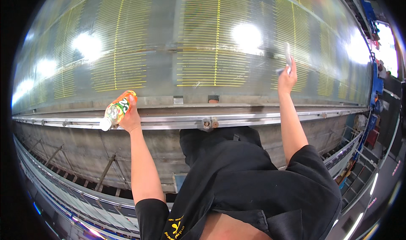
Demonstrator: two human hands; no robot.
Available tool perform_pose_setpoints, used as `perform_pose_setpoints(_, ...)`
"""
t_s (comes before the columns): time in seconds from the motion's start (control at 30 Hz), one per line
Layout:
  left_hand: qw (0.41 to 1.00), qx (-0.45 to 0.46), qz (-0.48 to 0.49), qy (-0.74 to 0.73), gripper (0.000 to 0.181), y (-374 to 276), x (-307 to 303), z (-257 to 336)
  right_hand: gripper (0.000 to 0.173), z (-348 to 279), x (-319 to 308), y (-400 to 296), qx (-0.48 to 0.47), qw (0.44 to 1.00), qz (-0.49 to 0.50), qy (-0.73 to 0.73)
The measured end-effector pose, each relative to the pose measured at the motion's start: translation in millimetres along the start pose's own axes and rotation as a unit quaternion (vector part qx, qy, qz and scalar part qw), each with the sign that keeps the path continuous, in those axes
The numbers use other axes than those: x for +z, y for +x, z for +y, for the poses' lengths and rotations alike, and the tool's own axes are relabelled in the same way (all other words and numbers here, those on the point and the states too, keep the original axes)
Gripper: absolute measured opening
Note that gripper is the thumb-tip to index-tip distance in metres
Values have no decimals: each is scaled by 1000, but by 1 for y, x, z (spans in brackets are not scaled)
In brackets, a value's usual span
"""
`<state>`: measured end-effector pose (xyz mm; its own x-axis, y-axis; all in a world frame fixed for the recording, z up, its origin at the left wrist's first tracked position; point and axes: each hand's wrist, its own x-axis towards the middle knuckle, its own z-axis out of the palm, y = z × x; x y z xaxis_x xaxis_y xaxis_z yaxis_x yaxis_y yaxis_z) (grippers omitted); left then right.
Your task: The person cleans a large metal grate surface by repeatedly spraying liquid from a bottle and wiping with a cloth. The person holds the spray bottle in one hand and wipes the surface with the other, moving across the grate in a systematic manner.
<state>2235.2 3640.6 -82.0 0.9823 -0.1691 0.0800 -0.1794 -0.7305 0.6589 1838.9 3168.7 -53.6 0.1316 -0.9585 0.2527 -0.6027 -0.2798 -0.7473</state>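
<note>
My left hand (pixel 129 118) grips a plastic bottle (pixel 118 110) with an orange, printed wrap and a white cap. The bottle is tilted, its cap towards the lower left, above the metal rail (pixel 165 122) at the near edge of a long table. My right hand (pixel 288 79) is raised over the glossy table surface (pixel 163 65) and holds a slim whitish object (pixel 287 54). Motion blur hides what that object is; a greyish part of it shows beside the thumb. Rows of yellow lines (pixel 215 59) run in bands across the surface.
Along the near rail sits a metal fitting with round ends (pixel 210 123), close to my body. Bright lamp reflections (pixel 247 37) lie on the surface. A concrete floor (pixel 95 138) shows below the table, with another railed table (pixel 76 192) behind me. Blue parts (pixel 377 81) line the right end.
</note>
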Motion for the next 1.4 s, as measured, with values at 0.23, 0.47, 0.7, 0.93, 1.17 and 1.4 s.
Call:
perform_pose_setpoints(0.23, 982, -66, -45, -174, 70, 2, -5, 10, 54, -168, 136, -216, 38, 935, -321, 149)
perform_pose_setpoints(0.47, 934, 45, -25, -354, 53, -6, -79, -15, 44, -261, 148, -211, -20, 932, -269, 242)
perform_pose_setpoints(0.7, 941, 6, -82, -328, 56, -36, -213, -79, 46, -133, 93, -170, 151, 974, 81, 146)
perform_pose_setpoints(0.93, 958, -110, 24, -262, 56, -23, -252, -126, 53, -302, 311, -292, -116, 976, -139, 122)
perform_pose_setpoints(1.17, 978, -76, 40, -188, 57, 69, -271, -107, 58, -476, 399, -324, 17, 841, -396, 368)
perform_pose_setpoints(1.4, 968, -68, 55, -237, 58, 153, -276, -157, 48, -402, 358, -241, -57, 958, -150, 238)
